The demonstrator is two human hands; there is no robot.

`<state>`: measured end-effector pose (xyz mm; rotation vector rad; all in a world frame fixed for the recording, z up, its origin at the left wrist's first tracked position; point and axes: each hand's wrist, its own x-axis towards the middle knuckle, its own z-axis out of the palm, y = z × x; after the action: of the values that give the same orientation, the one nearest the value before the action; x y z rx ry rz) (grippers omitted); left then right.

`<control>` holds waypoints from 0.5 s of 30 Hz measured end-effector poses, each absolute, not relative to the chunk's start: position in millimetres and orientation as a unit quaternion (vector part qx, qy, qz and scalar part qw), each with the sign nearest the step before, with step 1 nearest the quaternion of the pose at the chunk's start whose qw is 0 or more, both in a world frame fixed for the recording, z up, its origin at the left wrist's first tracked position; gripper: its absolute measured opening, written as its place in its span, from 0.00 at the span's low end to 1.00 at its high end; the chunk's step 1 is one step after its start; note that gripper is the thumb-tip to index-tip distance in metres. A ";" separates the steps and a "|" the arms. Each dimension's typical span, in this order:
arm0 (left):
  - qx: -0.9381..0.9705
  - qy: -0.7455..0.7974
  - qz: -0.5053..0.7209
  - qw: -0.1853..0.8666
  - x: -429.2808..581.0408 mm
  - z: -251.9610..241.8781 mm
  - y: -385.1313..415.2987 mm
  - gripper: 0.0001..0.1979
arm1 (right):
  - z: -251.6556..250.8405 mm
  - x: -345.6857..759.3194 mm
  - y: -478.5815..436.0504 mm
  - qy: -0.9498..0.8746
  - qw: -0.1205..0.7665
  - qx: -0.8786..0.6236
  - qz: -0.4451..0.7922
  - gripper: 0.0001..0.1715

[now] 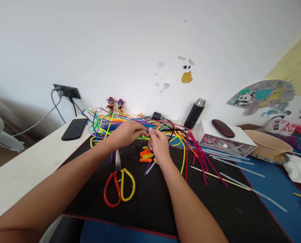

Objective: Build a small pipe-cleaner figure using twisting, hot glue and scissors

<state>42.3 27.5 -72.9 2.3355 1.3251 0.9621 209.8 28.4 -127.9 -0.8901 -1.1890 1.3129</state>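
Note:
My left hand (pixel 129 132) and my right hand (pixel 159 144) meet over the black mat, both closed in a pinch. Between their fingertips is a small bit of blue pipe cleaner (pixel 147 131), mostly covered by the fingers. Just below my right hand lie short folded orange and yellow pipe cleaner pieces (pixel 145 155), with a purple strand and a pale stick beside them. Scissors (pixel 118 184) with one red and one yellow handle rest on the mat, nearer to me and left of the pieces. Behind my hands spreads a heap of coloured pipe cleaners (pixel 107 123).
A black phone (pixel 74 129) lies at left. Two small figures (pixel 110 104) stand by the wall. Towards the right are a black flask (pixel 194 114), a white box (pixel 225 138) with a brown case (pixel 223 128), a bowl (pixel 269 145), glue sticks (pixel 253 191) and a wooden stick (pixel 220 178) on the mat (pixel 150 209).

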 end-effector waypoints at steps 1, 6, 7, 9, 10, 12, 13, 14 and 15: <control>0.808 0.463 0.334 0.148 42.3 -72.7 27.2 0.10 | -127.7 209.7 28.0 -0.502 0.547 -0.370 0.559 0.28; 0.772 0.482 0.362 0.199 38.7 -71.1 26.7 0.13 | -123.9 209.7 25.6 -0.514 0.553 -0.343 0.559 0.28; 0.765 0.485 0.370 0.206 38.0 -70.9 26.5 0.14 | -123.3 209.9 25.5 -0.512 0.555 -0.338 0.561 0.29; 0.756 0.490 0.379 0.213 37.0 -70.6 26.2 0.15 | -122.9 210.5 25.8 -0.509 0.560 -0.332 0.563 0.29; 0.756 0.491 0.377 0.214 36.9 -70.4 26.0 0.15 | -123.0 210.8 26.1 -0.509 0.562 -0.331 0.562 0.29; 0.761 0.492 0.364 0.213 37.3 -70.0 25.4 0.16 | -123.7 211.3 26.5 -0.516 0.565 -0.334 0.551 0.30; 0.765 0.492 0.356 0.213 37.7 -69.6 25.1 0.16 | -124.2 211.5 26.4 -0.523 0.564 -0.341 0.541 0.30; 0.769 0.493 0.348 0.213 38.3 -69.2 24.8 0.17 | -124.9 211.5 26.3 -0.530 0.563 -0.349 0.529 0.30; 0.771 0.492 0.340 0.216 38.8 -68.8 24.5 0.17 | -125.6 211.5 26.0 -0.536 0.562 -0.359 0.517 0.31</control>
<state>38.8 24.5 -68.8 2.1383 1.3651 0.9432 211.5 26.0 -125.6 -0.8459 -1.2626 1.2167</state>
